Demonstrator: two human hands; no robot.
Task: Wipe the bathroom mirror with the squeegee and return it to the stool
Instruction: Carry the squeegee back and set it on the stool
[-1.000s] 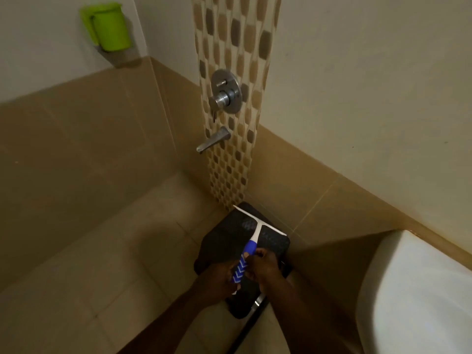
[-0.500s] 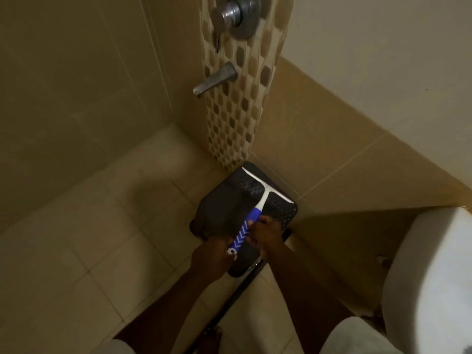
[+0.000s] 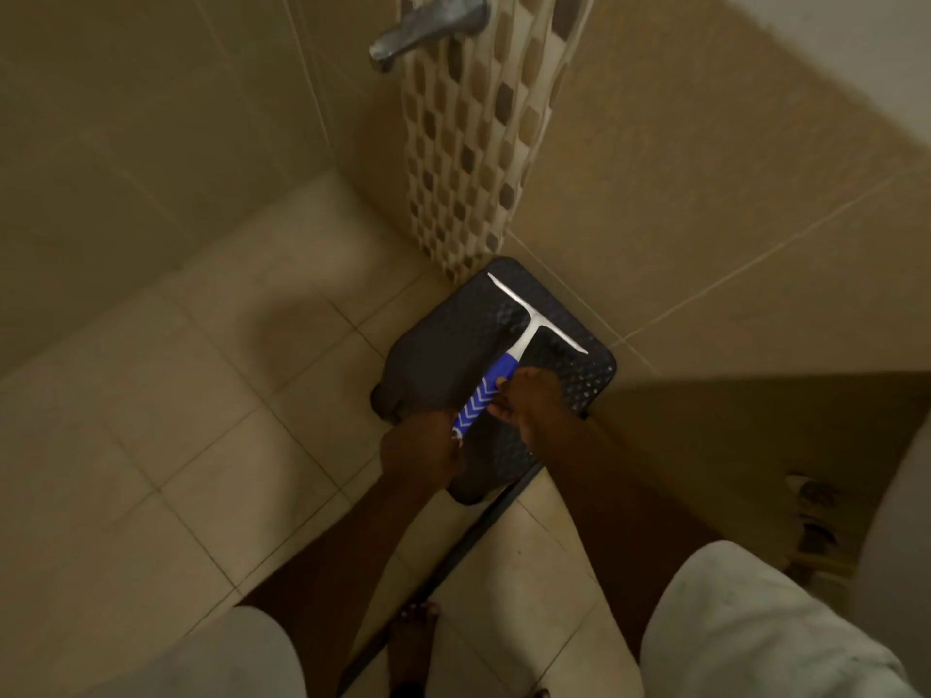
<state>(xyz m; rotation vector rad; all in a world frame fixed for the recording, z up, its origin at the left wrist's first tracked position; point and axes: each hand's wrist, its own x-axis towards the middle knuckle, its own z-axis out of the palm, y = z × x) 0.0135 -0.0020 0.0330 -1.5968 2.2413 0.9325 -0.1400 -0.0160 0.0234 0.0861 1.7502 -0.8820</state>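
the squeegee (image 3: 509, 367) lies over the dark stool (image 3: 438, 355) in the corner, its white blade toward the wall and its blue chevron handle pointing back at us. both of our hands are on that handle: the right hand (image 3: 529, 400) is curled round the middle of the grip, and the left hand (image 3: 418, 450) is closed at the handle's butt end. so the fingers of both hands are wrapped on the squeegee, though we cannot tell how firmly, nor whether the blade is resting on the stool's textured top or held just above it.

we judge the task to be either at its very start or its very end, and this view alone does not settle which. no mirror is in sight, so we cannot say whether it has been wiped. if the wiping is done, all that is left is to let go and leave the tool lying on the stool; if not, the lift, the wipe and the return are all ahead.

around the stool we see the tiled floor (image 3: 191, 395), a mosaic strip on the wall with a metal spout (image 3: 428, 22) above, and a thin dark pipe (image 3: 468, 541) running along the floor beneath our arms
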